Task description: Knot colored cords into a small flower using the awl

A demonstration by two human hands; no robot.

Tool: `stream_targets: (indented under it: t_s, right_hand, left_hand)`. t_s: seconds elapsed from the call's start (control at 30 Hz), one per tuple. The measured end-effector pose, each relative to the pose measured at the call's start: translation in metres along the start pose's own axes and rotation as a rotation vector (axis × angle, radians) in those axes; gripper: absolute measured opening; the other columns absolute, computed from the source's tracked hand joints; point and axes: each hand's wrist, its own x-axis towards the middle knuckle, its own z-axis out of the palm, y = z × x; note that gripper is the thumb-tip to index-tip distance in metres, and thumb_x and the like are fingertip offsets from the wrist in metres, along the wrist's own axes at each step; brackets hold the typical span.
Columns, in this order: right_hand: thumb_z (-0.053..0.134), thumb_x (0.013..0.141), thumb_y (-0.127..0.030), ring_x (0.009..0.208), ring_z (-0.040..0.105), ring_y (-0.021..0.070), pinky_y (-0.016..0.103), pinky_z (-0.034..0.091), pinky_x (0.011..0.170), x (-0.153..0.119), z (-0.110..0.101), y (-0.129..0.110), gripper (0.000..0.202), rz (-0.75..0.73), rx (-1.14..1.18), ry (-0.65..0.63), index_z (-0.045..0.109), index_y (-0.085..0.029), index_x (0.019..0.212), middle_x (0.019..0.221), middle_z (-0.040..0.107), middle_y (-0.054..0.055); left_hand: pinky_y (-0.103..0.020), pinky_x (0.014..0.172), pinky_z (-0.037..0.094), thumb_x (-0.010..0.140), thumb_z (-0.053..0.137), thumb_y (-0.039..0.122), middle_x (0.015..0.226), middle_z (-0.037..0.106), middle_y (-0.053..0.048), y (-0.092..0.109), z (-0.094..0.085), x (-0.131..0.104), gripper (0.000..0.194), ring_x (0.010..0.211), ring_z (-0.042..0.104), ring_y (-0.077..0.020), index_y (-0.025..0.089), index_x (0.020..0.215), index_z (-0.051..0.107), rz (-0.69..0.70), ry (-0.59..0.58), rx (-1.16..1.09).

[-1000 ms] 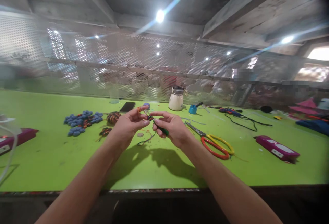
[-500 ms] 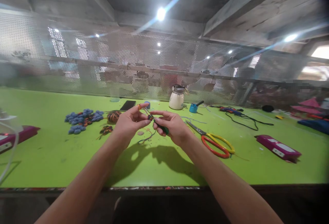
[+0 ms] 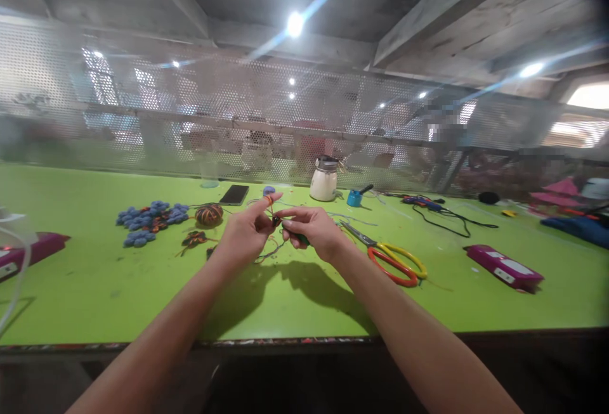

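My left hand pinches a small dark piece of crochet between thumb and fingers. Orange-brown yarn is wound round its raised index finger. In my right hand is a crochet hook with a dark green handle, its tip hidden at the piece. Both hands meet above the green table. A loose dark yarn tail hangs below them. Left of my left hand lie a ball of variegated brown yarn and a small orange-and-black crocheted piece.
Blue crocheted flowers lie at the left, a black phone behind. Scissors with red and yellow handles rest by my right forearm. Further back stand a white jug and a blue pot. A purple box sits at the right.
My left hand has turned, its index finger now pointing further up and the crochet piece more covered by the fingers. The right hand stays close with the hook. The view has shifted slightly.
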Motion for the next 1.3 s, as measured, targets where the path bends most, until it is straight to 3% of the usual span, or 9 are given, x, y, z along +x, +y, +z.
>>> stream_targets:
  t_s: [0.1, 0.17, 0.27, 0.37, 0.43, 0.53, 0.97, 1.3]
  right_hand:
    - [0.069, 0.063, -0.020, 0.037, 0.045, 0.0056, 0.018, 0.026, 0.036, 0.002, 0.004, 0.004, 0.035, -0.007, 0.122, 0.046, 0.067, -0.012, 0.097, 0.050, 0.060, -0.002]
    - [0.071, 0.063, -0.021, 0.037, 0.045, 0.0051, 0.018, 0.026, 0.037, 0.002, 0.008, 0.006, 0.036, -0.041, 0.213, 0.076, 0.067, -0.013, 0.097, 0.051, 0.060, -0.002]
    - [0.072, 0.063, -0.023, 0.039, 0.046, 0.0051, 0.018, 0.027, 0.037, 0.000, 0.014, 0.005, 0.034, -0.103, 0.276, 0.107, 0.067, -0.013, 0.096, 0.053, 0.060, -0.002]
    - [0.072, 0.066, -0.023, 0.039, 0.046, 0.0053, 0.018, 0.028, 0.037, -0.003, 0.017, 0.003, 0.032, -0.153, 0.277, 0.111, 0.068, -0.014, 0.096, 0.055, 0.060, -0.002]
    - [0.071, 0.067, -0.023, 0.039, 0.047, 0.0053, 0.018, 0.028, 0.038, -0.004, 0.017, 0.002, 0.030, -0.178, 0.269, 0.110, 0.068, -0.014, 0.095, 0.055, 0.060, -0.002]
    - [0.070, 0.068, -0.023, 0.039, 0.047, 0.0055, 0.019, 0.028, 0.038, -0.005, 0.016, 0.002, 0.029, -0.196, 0.256, 0.099, 0.068, -0.014, 0.096, 0.056, 0.061, -0.002]
    - [0.071, 0.068, -0.025, 0.039, 0.044, 0.0044, 0.018, 0.025, 0.037, -0.002, 0.009, 0.003, 0.032, -0.124, 0.198, -0.018, 0.067, -0.015, 0.098, 0.055, 0.059, -0.003]
    - [0.070, 0.071, -0.026, 0.039, 0.041, 0.0037, 0.018, 0.021, 0.039, -0.004, 0.012, 0.006, 0.037, -0.098, 0.187, -0.026, 0.065, -0.016, 0.106, 0.055, 0.056, -0.004]
  left_hand:
    - [-0.031, 0.079, 0.042, 0.078, 0.051, 0.010, 0.088, 0.066, -0.007, 0.003, 0.005, -0.003, 0.045, 0.081, 0.056, -0.0169, 0.020, 0.120, 0.060, 0.219, 0.097, 0.212]
    - [-0.032, 0.081, 0.042, 0.079, 0.052, 0.012, 0.089, 0.066, -0.008, 0.004, 0.007, -0.003, 0.040, 0.083, 0.056, -0.0177, 0.019, 0.117, 0.062, 0.221, 0.154, 0.181]
    - [-0.029, 0.073, 0.045, 0.074, 0.063, 0.018, 0.073, 0.064, -0.002, 0.003, 0.005, 0.001, 0.048, 0.070, 0.058, -0.0151, 0.017, 0.122, 0.057, -0.010, 0.186, -0.138]
    - [-0.026, 0.069, 0.047, 0.063, 0.074, 0.018, 0.068, 0.063, 0.001, 0.001, 0.000, 0.005, 0.060, 0.067, 0.059, -0.0128, 0.014, 0.120, 0.056, -0.263, 0.130, -0.586]
    - [-0.023, 0.069, 0.046, 0.059, 0.076, 0.013, 0.067, 0.063, 0.001, 0.002, -0.003, 0.007, 0.058, 0.067, 0.060, -0.0113, 0.012, 0.114, 0.059, -0.365, 0.092, -0.798]
    - [-0.018, 0.066, 0.045, 0.058, 0.075, 0.006, 0.065, 0.064, 0.000, 0.004, -0.007, 0.007, 0.050, 0.065, 0.060, -0.0082, 0.011, 0.106, 0.063, -0.448, 0.068, -0.948]
    - [-0.021, 0.060, 0.043, 0.054, 0.076, 0.010, 0.062, 0.063, 0.001, 0.005, -0.012, 0.006, 0.044, 0.060, 0.057, -0.0090, 0.011, 0.097, 0.067, -0.452, 0.133, -0.821]
    - [-0.022, 0.055, 0.037, 0.056, 0.072, 0.012, 0.059, 0.058, 0.002, 0.009, -0.008, 0.005, 0.042, 0.058, 0.051, -0.0083, 0.013, 0.098, 0.067, -0.427, 0.255, -0.815]
